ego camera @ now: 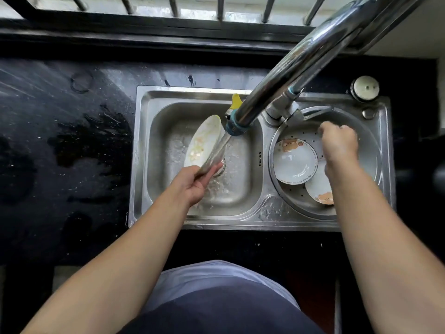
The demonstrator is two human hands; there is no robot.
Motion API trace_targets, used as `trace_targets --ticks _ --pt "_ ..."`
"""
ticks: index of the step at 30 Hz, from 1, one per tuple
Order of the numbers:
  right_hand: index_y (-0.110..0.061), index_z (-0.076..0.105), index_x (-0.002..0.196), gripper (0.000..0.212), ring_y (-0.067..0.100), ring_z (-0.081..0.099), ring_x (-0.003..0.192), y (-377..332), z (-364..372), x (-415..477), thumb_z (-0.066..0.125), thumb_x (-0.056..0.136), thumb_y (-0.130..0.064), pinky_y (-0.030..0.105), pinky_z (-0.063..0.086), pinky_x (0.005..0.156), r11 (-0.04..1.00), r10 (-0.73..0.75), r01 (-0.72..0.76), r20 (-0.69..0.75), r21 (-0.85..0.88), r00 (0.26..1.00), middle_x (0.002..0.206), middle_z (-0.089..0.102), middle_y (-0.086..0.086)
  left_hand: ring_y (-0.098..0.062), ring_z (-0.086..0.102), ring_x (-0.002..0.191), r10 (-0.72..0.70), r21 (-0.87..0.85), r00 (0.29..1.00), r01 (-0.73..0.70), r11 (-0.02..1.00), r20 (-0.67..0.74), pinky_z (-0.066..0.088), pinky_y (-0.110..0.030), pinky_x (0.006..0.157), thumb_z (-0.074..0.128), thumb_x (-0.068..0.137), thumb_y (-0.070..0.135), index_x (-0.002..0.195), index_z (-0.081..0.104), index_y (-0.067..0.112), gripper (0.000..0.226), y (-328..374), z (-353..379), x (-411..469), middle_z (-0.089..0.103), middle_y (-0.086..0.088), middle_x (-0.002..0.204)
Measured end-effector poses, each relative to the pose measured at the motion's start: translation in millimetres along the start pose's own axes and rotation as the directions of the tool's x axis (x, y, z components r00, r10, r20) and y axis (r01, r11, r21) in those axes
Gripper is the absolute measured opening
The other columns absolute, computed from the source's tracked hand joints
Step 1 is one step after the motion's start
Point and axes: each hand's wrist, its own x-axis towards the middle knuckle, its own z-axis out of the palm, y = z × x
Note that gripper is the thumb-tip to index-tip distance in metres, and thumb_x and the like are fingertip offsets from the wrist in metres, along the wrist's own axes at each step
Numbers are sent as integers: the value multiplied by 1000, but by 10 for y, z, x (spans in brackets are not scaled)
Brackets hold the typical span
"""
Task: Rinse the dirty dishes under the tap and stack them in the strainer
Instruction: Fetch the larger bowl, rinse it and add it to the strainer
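Fingers (212, 171) of our left hand (192, 184) lie nearly straight under the stream of water (216, 150), palm up, gripping nothing; whether their tips touch the lower edge of the dirty plate (204, 141) we cannot tell. That plate stands tilted on edge in the left basin of the sink (144, 153), food smears on its face, just beside the tap (277, 92) outlet. Our right hand (339, 143) is over the strainer (368, 150) in the right basin, fingers curled down and seemingly empty; hold not confirmed. Two clean-looking dishes already lie there: a bowl (295, 162) and a second bowl (317, 186) partly under the forearm. The dark worktop (72, 141) is splashed.

Step in hand, as we judge it: rinsing the dirty plate. To do it well we take the plate by its rim, turn its soiled face into the stream, and rub the smears off. Wet glaze is slippery, so a firm rim grip matters. Then it goes beside the bowls, leaning, so it drains.
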Motion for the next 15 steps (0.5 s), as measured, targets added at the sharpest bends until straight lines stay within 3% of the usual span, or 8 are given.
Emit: trace_targets --ticks 2,4,6,8,10,11,13,15 --pt "-17 67 96 31 23 52 93 -121 61 88 61 69 -30 40 48 90 985 26 -40 87 165 996 90 57 -1 -51 76 71 86 75 995 -82 994 -49 66 -46 57 34 94 -23 136 41 -20 42 23 3 -27 60 -44 123" --pt "-20 63 87 18 19 52 89 -245 181 137 61 69 -26 40 50 91 988 -43 24 125 152 991 86 57 -2 -54 72 91 204 188 971 -179 966 -127 65 -55 65 33 90 -24 142 38 -15 53 56 -10 -47 52 -36 139" --pt "-21 60 104 36 21 54 92 -359 273 129 58 69 -29 38 49 86 993 -112 109 124 35 986 100 61 0 -49 63 111 336 380 927 -254 889 -167 66 -52 62 38 88 -21 147 42 4 64 77 -30 -119 51 -20 140" --pt "-27 53 128 60 22 51 97 -389 288 159 56 68 -32 35 45 84 988 -140 147 136 -40 981 113 60 3 -41 58 116 439 580 890 -294 759 -122 65 -39 53 44 88 -16 140 45 16 61 94 -66 -207 49 -12 140" --pt "-24 38 154 84 21 52 110 -321 212 170 57 73 -34 37 48 96 987 -135 148 176 -59 975 136 58 3 -35 55 114 540 806 841 -310 504 -15 62 -28 51 49 87 -7 143 45 24 64 103 -108 -291 52 -9 138" --pt "-24 31 159 87 20 53 120 -257 172 149 57 76 -33 38 46 100 988 -126 140 193 -62 973 147 53 2 -34 56 112 594 908 802 -299 294 72 63 -30 59 50 85 -3 147 43 31 71 106 -132 -327 55 -9 134" --pt "-22 32 159 83 20 52 130 -62 130 63 57 81 -31 37 45 103 988 -117 137 214 -78 970 155 47 2 -38 57 107 631 953 716 -257 -158 298 59 -44 85 50 82 2 152 38 37 80 101 -155 -394 57 -14 123" --pt "-14 48 146 59 27 57 127 175 186 -90 56 90 -26 47 48 106 975 -120 166 277 -146 953 150 54 9 -43 60 97 589 865 650 -238 -441 479 51 -51 87 52 83 1 156 38 36 82 89 -152 -438 54 -14 117"
